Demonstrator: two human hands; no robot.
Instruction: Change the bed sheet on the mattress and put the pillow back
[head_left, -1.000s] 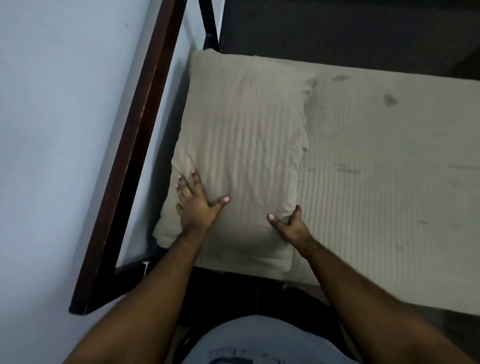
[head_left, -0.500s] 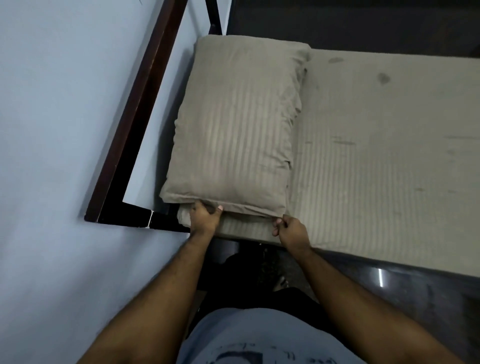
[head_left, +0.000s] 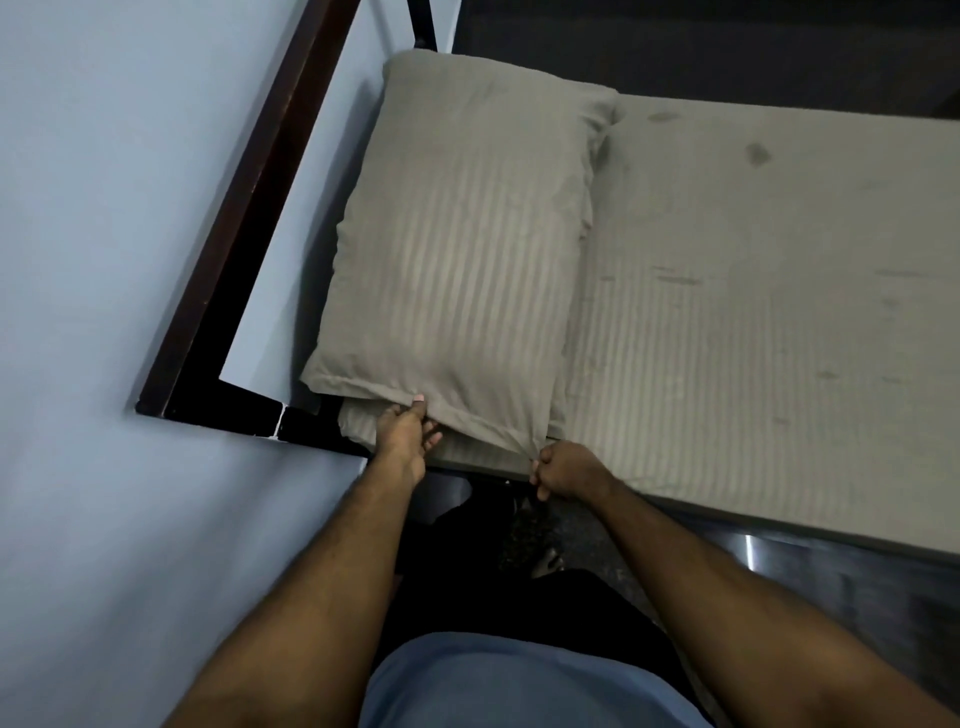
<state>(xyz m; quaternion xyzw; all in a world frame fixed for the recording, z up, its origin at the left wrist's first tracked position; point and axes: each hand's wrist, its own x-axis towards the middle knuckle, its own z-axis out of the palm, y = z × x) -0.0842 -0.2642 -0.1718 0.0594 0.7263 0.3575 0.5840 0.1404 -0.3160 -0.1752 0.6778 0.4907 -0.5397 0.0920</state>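
A grey-beige striped pillow (head_left: 462, 249) lies at the left end of the mattress, lengthwise against the headboard side. The mattress is covered by a matching striped bed sheet (head_left: 753, 312) with a few dark marks. My left hand (head_left: 405, 431) grips the pillow's near edge, thumb on top and fingers underneath. My right hand (head_left: 563, 470) pinches the pillowcase's near right corner, which is pulled to a point over the mattress edge.
A dark wooden headboard frame (head_left: 223, 249) runs along the pale blue wall (head_left: 104, 208) on the left. Dark floor (head_left: 675, 52) lies beyond the mattress and below its near edge. My legs and blue shirt fill the bottom of the view.
My hands slid from the top of the pillow down to its near edge. The right hand now pulls the pillowcase corner toward me. The pillow lies flatter and farther up the mattress.
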